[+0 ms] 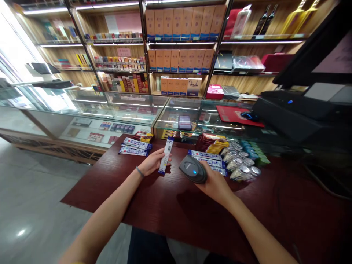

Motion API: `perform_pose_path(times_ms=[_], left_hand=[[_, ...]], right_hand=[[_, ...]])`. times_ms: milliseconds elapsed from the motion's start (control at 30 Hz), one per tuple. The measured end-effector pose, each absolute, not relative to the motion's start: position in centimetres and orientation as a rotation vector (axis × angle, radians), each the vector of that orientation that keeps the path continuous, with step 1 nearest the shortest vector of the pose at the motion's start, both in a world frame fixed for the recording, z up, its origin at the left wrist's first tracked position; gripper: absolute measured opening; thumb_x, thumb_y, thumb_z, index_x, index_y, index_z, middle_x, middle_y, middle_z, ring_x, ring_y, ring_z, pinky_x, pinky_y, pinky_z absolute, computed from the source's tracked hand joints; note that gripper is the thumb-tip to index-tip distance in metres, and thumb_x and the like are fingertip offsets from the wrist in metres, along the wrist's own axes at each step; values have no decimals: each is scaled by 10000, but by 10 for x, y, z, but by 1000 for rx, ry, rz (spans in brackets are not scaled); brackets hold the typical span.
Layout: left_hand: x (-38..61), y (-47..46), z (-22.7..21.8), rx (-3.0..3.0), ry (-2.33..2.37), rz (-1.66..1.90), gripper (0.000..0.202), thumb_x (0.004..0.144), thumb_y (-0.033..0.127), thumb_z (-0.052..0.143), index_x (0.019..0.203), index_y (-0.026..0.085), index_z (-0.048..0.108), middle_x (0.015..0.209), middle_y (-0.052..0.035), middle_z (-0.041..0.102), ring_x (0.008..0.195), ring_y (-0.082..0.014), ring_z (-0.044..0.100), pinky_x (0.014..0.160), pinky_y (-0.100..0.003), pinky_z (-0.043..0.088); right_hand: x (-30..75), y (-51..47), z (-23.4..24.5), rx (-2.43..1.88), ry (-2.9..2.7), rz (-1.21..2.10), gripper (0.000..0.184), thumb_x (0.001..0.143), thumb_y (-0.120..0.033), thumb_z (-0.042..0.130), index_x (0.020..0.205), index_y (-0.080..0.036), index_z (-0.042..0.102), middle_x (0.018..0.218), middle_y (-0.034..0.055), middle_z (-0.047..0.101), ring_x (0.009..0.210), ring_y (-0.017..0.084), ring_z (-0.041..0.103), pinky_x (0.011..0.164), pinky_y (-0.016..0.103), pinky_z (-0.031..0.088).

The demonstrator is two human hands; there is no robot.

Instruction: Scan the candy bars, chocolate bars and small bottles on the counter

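Note:
My left hand [154,162] grips a long, narrow candy pack [166,156] in white and blue wrapping, its barcode side turned up. In my right hand [216,182] is a dark grey barcode scanner [193,169] with a blue light on top, its front end aimed left at the pack and a little apart from it. Similar packs [134,146] lie stacked on the table left of my left hand. More of them [207,158] lie in a row behind the scanner, partly hidden by it.
Beyond these stand red-and-yellow boxes [211,143], clear jars [242,165] and green-lidded containers [258,156] on the dark red table [165,205]. Glass display counters [118,110] border the far edge. A black register [297,113] and a mouse [249,116] are at right.

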State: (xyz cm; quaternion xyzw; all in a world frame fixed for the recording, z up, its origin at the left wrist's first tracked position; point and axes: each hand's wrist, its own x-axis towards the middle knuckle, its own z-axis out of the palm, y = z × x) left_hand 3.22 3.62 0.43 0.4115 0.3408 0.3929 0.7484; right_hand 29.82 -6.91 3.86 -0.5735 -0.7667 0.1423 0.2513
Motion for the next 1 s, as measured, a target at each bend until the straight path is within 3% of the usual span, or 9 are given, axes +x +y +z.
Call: perform_pose_path(times_ms=[167, 367, 567, 800, 1000], left_hand=[[33, 38, 2, 939, 734, 837, 393, 891, 278, 666, 1270, 197, 608, 1206, -136, 662, 918, -199, 694, 876, -386, 586], [32, 39, -1, 934, 723, 873, 403, 887, 268, 650, 1284, 215, 601, 1236, -122, 654, 998, -211, 690, 934, -402, 563], [39, 46, -7, 1294, 830, 1081, 584, 858, 381, 693, 1394, 223, 526, 1299, -101, 642, 1141, -228, 646, 1045, -414, 487], [86, 55, 3, 2079, 1052, 1013, 276, 888, 314, 626, 1142, 221, 679, 1163, -65, 708, 1081, -225, 655, 980, -379, 509], [156, 62, 3, 2440, 1005, 852, 258, 872, 173, 614, 1109, 229, 699, 1148, -54, 726, 1090, -236, 654, 997, -373, 497]], right_hand=[[299, -70, 34, -1538, -2147, 327, 380, 791, -304, 629, 1155, -257, 532, 864, 54, 775, 794, 325, 757, 596, 315, 460], [301, -67, 37, -1591, -2067, 312, 418, 799, -358, 638, 1180, -250, 505, 879, 56, 771, 773, 323, 753, 588, 311, 450], [315, -63, 51, -1650, -1793, 406, 427, 776, -350, 667, 1163, -246, 519, 904, 63, 765, 890, 343, 741, 658, 328, 497], [351, -50, 55, -1493, -1498, 373, 471, 740, -311, 720, 1188, -255, 588, 1035, 66, 762, 1047, 314, 703, 858, 402, 546], [374, -51, 68, -1441, -1364, 300, 480, 753, -316, 702, 1214, -238, 594, 976, 61, 758, 938, 288, 720, 784, 386, 567]])
